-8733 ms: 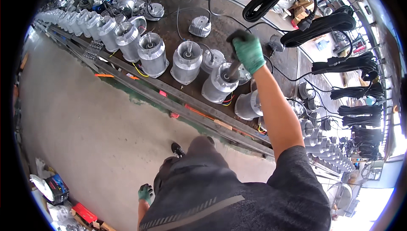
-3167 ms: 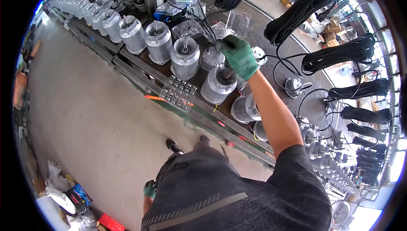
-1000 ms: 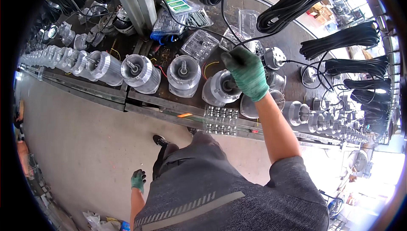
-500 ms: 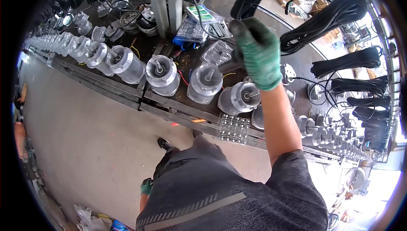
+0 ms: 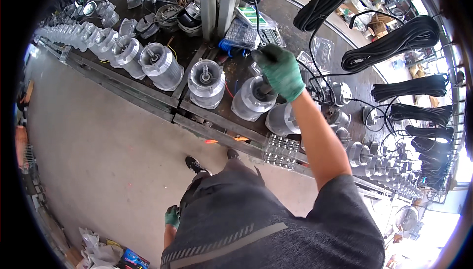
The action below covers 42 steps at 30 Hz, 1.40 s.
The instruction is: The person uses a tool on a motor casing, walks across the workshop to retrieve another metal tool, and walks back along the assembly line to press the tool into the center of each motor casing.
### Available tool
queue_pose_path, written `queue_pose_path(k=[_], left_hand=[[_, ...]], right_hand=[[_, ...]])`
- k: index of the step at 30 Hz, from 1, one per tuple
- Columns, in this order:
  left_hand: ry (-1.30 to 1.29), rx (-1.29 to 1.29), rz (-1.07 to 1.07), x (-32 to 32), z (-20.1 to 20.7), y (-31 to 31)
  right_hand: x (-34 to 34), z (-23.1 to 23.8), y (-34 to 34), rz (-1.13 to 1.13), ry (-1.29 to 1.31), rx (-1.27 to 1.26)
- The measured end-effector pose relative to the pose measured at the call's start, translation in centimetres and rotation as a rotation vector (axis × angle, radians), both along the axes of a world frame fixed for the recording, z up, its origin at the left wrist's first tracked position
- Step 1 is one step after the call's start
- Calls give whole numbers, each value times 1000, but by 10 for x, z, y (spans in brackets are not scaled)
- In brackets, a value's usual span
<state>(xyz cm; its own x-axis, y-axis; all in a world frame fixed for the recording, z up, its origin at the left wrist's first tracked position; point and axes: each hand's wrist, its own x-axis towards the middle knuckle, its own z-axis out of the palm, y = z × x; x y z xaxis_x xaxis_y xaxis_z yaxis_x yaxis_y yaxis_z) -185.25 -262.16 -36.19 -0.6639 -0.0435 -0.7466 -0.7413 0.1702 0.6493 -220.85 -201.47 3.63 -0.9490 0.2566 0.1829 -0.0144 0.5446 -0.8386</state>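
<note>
My right hand (image 5: 281,71), in a green glove with dark fingers, is closed round the upper end of a grey metal tube (image 5: 265,88). The tube's lower end is at the open top of a silver motor housing (image 5: 252,105), where the motor's shaft is hidden. To the left, another motor housing (image 5: 206,90) stands upright with its shaft showing. A third motor housing (image 5: 283,120) is partly behind my right forearm. My left hand (image 5: 172,216), also gloved, hangs low beside my hip; its fingers are too small and dark to read.
Rows of motor housings (image 5: 161,68) line the curved bench edge (image 5: 217,116) on both sides. A clear tray of small metal parts (image 5: 281,151) sits at the front edge. Coiled black cables (image 5: 389,44) hang over the bench. A metal post (image 5: 208,7) rises behind, near bagged parts (image 5: 241,35).
My right hand has come down and left with the tube, from above the bench to the top of the motor housing. The view has shifted a little. My left hand stays low.
</note>
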Motion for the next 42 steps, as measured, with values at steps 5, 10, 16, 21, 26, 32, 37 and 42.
queue_pose_path(k=[5, 10, 16, 21, 26, 32, 37, 42], left_hand=[[-46, -3, 57, -36, 55, 23], [-152, -44, 125, -55, 91, 33], [-171, -34, 195, -50, 80, 19], [0, -137, 35, -29, 43, -13], [-3, -76, 131, -33, 38, -34], [-121, 90, 290, -35, 37, -73], [-180, 42, 266, -35, 32, -112], [-288, 18, 322, -39, 29, -161]], right_hand=[[0, 44, -16, -69, -134, -331], [-8, -2, -6, -74, -11, 4], [-2, 74, -26, -63, 35, -224], [-28, 115, -90, 31, 170, -323], [-72, 79, -141, 79, 114, -280], [-96, 27, -156, 12, -6, -52], [-106, -5, -142, -10, 23, 26], [-102, 42, -162, -70, -170, -269]])
